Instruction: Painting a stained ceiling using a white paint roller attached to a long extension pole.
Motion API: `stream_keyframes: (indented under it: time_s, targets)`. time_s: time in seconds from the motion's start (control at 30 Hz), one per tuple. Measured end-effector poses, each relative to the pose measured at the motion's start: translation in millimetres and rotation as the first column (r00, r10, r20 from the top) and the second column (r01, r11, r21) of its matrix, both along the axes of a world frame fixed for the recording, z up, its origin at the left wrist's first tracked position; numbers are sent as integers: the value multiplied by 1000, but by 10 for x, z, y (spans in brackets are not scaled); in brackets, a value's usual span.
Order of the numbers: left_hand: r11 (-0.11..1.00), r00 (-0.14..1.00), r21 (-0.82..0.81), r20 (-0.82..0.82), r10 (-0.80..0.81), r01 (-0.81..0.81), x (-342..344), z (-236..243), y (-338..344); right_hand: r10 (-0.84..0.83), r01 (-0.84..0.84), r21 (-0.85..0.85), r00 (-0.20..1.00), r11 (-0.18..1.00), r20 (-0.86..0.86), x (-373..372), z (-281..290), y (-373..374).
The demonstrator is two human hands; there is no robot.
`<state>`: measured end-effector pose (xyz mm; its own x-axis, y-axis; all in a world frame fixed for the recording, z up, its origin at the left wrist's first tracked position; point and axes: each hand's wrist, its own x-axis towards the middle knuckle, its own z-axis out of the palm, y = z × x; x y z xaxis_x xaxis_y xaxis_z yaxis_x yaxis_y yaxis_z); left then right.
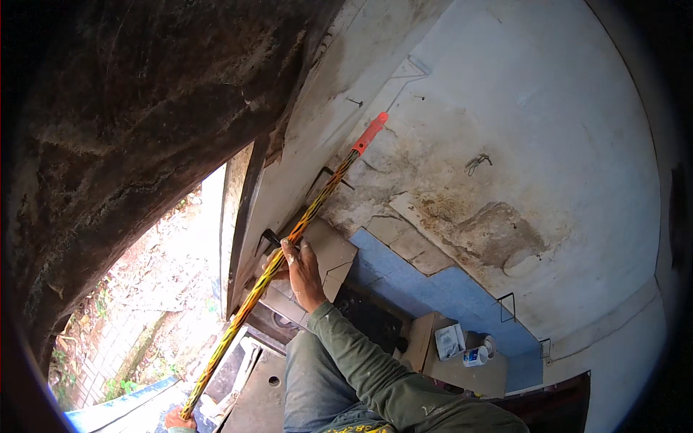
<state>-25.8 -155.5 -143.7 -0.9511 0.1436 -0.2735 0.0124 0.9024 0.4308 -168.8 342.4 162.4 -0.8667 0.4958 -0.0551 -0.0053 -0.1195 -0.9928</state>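
One pale, stained wall [548,144] beyond grip; blue tiling [469,292] to its right. Long yellow-and-black patterned pole [250,310] slanting through both hands. Thin pale roller frame [420,70] at pole's far end, above grip; contact with wall unclear. Red handle [372,134] just below frame. Right hand [304,278] wrapped closed around mid-pole; left hand [179,418] closed around near end, lower left. White tub [473,356] well right of and below upper grip.

The right hand [304,272] curled near centre, forearm [361,352] slanting from lower right; the left hand [178,418] gripped at lower left.
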Motion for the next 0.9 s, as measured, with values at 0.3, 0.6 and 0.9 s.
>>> stream_keyframes:
  time_s: [0.3, 0.6, 0.9]
  targets:
    - [991, 994, 79, -29, 107, -104, -238, 982, 712, -125, 131, 123, 990, 984, -57, -109, 295, 209]
    - [987, 981, -104, 163, -107, 125, -178, 672, 463, -122, 127, 251, 992, 960, -35, -65, -321, 127]
    - [990, 996, 118, 56, 77, -83, -180, 1340, 630, -140, 147, 142, 989, 979, -56, -91, 298, 75]
